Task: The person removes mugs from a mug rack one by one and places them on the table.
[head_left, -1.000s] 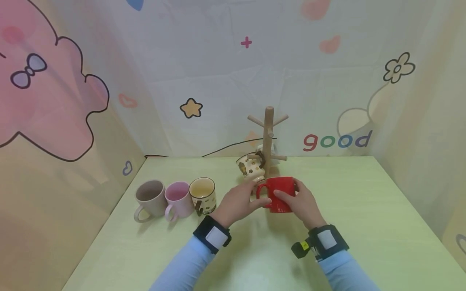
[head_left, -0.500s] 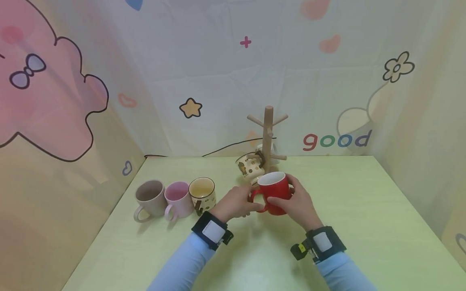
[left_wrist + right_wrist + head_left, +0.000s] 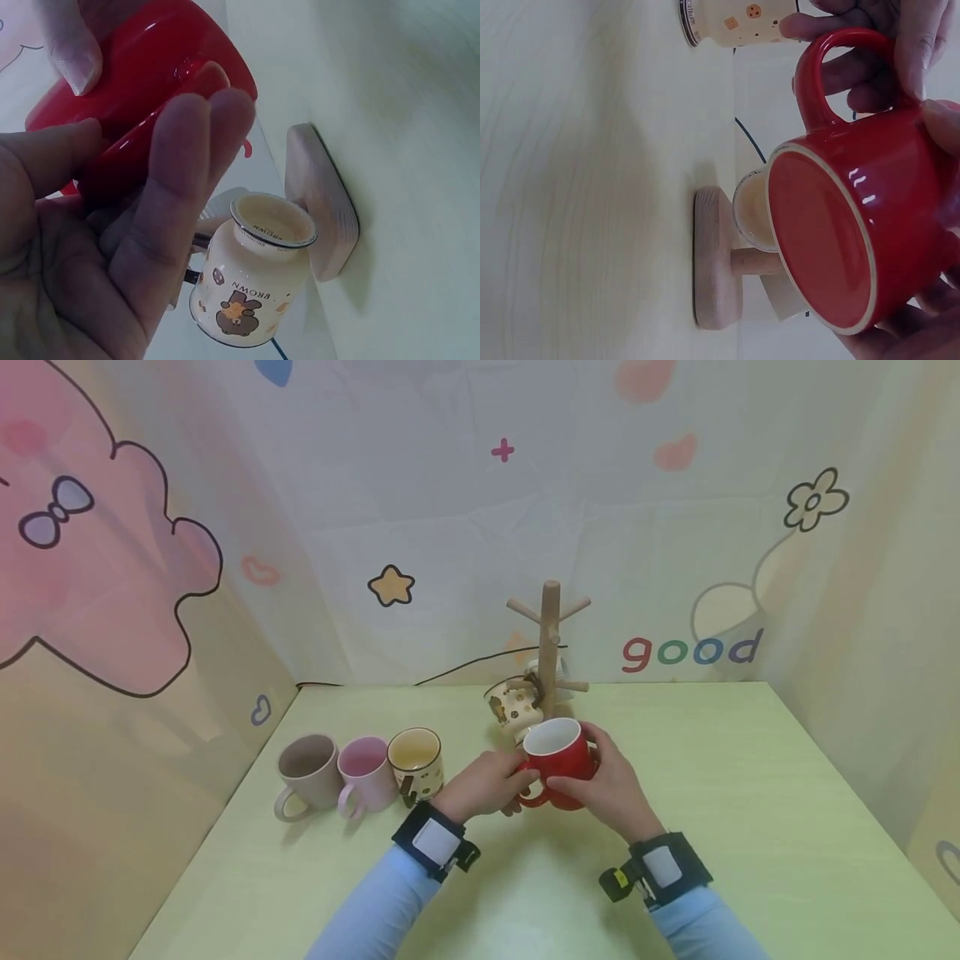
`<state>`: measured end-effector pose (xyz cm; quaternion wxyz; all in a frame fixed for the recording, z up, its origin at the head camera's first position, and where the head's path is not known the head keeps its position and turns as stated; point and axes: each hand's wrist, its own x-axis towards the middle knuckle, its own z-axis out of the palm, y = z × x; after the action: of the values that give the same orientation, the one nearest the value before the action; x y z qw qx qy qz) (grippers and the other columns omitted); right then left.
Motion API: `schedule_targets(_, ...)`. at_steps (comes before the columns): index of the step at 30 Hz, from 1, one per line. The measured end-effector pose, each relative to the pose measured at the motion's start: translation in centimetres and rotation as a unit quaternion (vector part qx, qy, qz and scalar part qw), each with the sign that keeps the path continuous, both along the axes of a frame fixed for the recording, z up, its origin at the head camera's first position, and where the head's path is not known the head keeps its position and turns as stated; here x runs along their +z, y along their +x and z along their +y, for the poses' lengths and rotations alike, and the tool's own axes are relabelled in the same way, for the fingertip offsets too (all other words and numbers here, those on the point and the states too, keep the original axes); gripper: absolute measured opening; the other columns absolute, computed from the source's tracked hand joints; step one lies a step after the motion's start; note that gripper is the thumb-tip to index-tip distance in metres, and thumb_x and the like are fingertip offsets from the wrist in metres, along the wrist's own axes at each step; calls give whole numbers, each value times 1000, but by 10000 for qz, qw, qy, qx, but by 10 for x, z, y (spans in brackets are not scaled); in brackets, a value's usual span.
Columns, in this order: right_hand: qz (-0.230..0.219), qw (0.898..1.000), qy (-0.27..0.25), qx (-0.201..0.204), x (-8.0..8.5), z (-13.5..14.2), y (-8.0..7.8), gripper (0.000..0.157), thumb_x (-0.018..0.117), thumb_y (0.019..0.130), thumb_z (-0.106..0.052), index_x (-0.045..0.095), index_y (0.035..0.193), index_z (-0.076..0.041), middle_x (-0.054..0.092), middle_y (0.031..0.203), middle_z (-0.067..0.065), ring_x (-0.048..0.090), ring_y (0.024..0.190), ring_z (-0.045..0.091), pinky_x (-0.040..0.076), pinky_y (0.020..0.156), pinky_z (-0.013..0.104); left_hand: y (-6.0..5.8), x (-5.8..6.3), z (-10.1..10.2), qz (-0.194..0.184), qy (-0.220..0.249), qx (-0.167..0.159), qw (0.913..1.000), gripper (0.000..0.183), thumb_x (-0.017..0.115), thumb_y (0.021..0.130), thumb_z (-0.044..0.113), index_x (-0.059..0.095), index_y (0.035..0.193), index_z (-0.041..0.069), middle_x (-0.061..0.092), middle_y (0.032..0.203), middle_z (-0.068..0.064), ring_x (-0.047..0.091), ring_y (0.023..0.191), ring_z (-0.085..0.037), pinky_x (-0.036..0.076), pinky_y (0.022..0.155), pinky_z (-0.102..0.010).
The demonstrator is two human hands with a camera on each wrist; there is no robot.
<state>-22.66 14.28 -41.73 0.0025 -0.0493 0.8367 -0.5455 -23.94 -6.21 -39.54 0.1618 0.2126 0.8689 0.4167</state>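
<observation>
A red mug (image 3: 570, 768) with a white inside is held above the table by both hands, in front of a wooden mug tree (image 3: 550, 643). My left hand (image 3: 482, 783) pinches its handle (image 3: 810, 82) between thumb and fingers. On the far side, my right hand (image 3: 618, 792) grips the mug's body, thumb toward me. The mug is tilted, its mouth showing in the head view and its bottom in the right wrist view. A cream bear-print mug (image 3: 247, 292) hangs from a low peg of the tree. Behind the post, a white mug (image 3: 557, 670) is mostly hidden.
At the left of the table (image 3: 750, 827) stand a grey-brown mug (image 3: 324, 781), a pink mug (image 3: 375, 787) and a cream patterned mug (image 3: 423, 777), side by side. The tree's wooden base (image 3: 716, 259) rests on the table. A printed cloth (image 3: 450, 527) hangs behind.
The red mug has been tipped so that its white inside now faces up toward the head camera. Both hands have shifted slightly left and lower with it.
</observation>
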Motion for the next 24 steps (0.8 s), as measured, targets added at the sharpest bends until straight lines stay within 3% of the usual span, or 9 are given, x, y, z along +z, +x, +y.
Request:
schedule_targets(6,-18,10000,2,-13,-3,0,2,99,88,75,-28,27,152,-15,45,144,12,47,125,39,52,91,51,3,-5,1,238,81,188,9995,20,59,101,23,65,115,9,69,95,-14,65,67,-18,56,61,-29)
schedule_targets(16,243,9991,339,111,0,0,7,98,87,78,-27,25,153,-12,44,145,15,45,128,39,50,93,53,11,-5,3,826,-110,559,9950,20,59,101,24,67,115,11,66,82,-1,62,66,-16,51,58,-28)
schedule_targets(20,359,9963,764,179,2,4,10,98,84,81,-34,24,155,-10,39,152,18,40,135,42,45,97,59,14,-6,2,1085,-226,700,9914,22,59,101,25,67,118,13,68,87,-2,59,69,-16,48,58,-27)
schedule_targets(24,303,9884,1486,123,5,12,14,100,75,84,-52,24,156,-6,31,156,22,33,139,45,39,99,66,18,-8,0,1163,-241,888,9889,21,60,101,25,67,116,12,69,93,-4,58,74,-17,47,60,-27)
